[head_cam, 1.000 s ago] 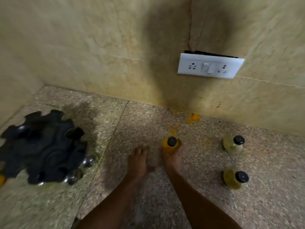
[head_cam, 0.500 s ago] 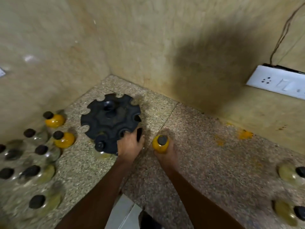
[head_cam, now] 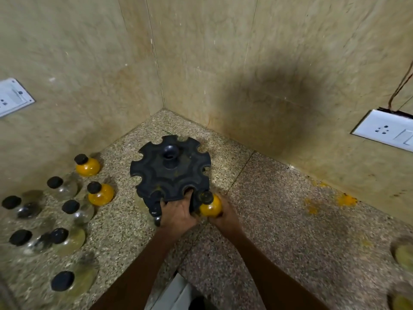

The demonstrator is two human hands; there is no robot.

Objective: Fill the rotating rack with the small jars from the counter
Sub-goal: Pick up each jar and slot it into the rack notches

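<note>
Jars wait on the table [head_cam: 279, 220], but one yellow jar [head_cam: 210, 208] — carried over in the right hand's [head_cam: 223, 217] curled grip — now meets a front slot of the rack [head_cam: 171, 173], newly gripped by the left hand [head_cam: 177, 212] — first loading imminent.

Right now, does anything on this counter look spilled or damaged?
Yes. Orange-yellow powder smears stain the counter along the right wall, and the right socket plate has a dark gap and a loose wire above it.

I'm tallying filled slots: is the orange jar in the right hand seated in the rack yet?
Cannot tell. The right hand grips the orange jar with its black cap at a slot on the rack rim; the left hand holds the rack.
</note>
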